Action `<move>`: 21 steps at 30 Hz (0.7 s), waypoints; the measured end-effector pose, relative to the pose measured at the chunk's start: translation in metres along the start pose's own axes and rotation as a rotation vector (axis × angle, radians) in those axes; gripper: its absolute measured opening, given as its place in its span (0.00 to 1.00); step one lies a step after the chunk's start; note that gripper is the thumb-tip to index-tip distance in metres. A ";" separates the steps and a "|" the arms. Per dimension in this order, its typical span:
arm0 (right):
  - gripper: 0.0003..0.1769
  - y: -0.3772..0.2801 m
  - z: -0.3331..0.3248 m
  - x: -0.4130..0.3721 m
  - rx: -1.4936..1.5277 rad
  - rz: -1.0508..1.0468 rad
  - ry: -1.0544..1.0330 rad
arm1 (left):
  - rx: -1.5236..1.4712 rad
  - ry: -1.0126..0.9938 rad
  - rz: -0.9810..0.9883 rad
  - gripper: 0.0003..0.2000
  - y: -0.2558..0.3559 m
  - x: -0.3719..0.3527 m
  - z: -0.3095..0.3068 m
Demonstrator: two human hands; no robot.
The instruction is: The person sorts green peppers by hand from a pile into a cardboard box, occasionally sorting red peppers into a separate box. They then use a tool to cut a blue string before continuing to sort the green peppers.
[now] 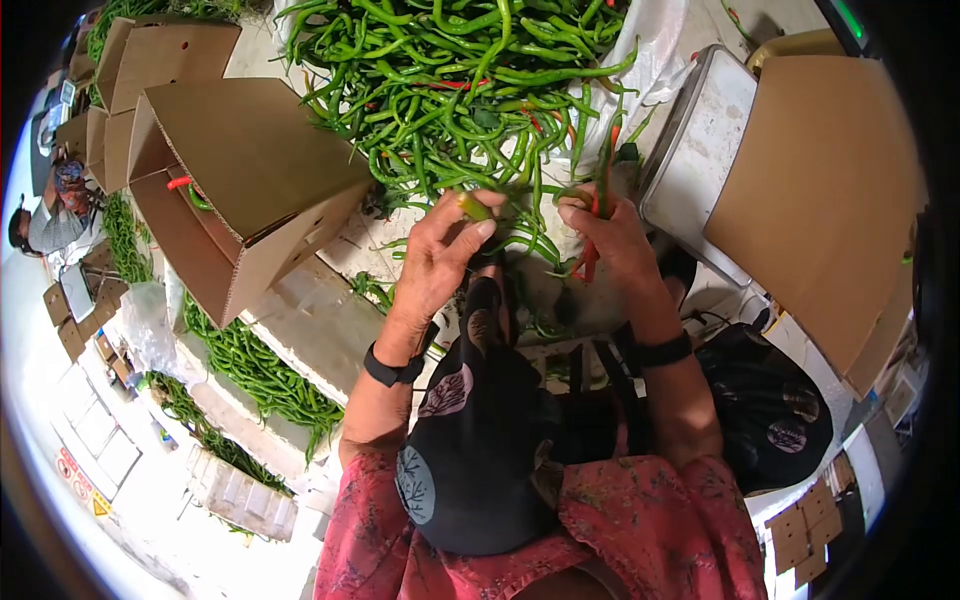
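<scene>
A large heap of long green peppers (440,90), with a few red ones among it, lies on white sheeting in front of me. Near its lower edge, my left hand (440,250) pinches a short yellow-green pepper piece (473,207) between thumb and fingers. To its right, my right hand (615,235) is closed around several red and green peppers (590,258), some pointing up and some hanging down. Loose green peppers (530,240) lie between the two hands. My right fingertips are partly hidden by the peppers.
An open cardboard box (255,165) stands left of the heap. At right, a brown cardboard sheet (820,200) overlaps a metal-edged tray (700,140). More green peppers (260,375) lie lower left. Another person (62,215) sits at far left.
</scene>
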State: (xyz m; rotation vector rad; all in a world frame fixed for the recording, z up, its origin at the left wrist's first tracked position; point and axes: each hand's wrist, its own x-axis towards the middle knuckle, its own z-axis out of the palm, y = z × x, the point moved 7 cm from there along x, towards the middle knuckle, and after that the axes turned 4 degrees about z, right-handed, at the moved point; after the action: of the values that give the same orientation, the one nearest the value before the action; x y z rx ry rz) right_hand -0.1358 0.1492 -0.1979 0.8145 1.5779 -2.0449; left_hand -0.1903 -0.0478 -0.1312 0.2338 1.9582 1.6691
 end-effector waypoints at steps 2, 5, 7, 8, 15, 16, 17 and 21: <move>0.14 0.002 0.003 0.000 0.034 0.025 -0.039 | -0.162 0.211 -0.132 0.12 -0.006 -0.014 -0.011; 0.14 0.011 0.004 0.001 0.137 0.100 -0.073 | 0.112 0.138 -0.320 0.11 -0.043 -0.054 -0.036; 0.14 0.022 -0.005 0.001 0.190 0.149 -0.067 | 0.493 -0.303 -0.433 0.08 -0.104 -0.100 -0.038; 0.13 0.033 -0.006 0.002 0.277 0.215 -0.092 | 0.690 -0.600 -0.439 0.07 -0.129 -0.125 -0.034; 0.08 0.067 0.007 0.010 0.414 0.342 -0.086 | 0.760 0.223 0.309 0.13 -0.025 0.045 -0.068; 0.08 0.069 0.006 0.011 0.409 0.332 -0.084 | 0.798 0.214 0.445 0.14 -0.025 0.073 -0.063; 0.08 0.073 0.007 0.013 0.414 0.338 -0.092 | 0.894 0.175 0.487 0.14 -0.037 0.103 -0.058; 0.08 0.074 0.002 0.014 0.401 0.337 -0.064 | 1.451 0.258 0.471 0.13 -0.060 0.158 -0.037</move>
State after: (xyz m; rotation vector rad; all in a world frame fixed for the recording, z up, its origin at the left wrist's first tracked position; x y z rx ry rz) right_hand -0.0984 0.1280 -0.2598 1.0605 0.9266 -2.1291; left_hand -0.3281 -0.0184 -0.2318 1.0751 3.1132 0.1167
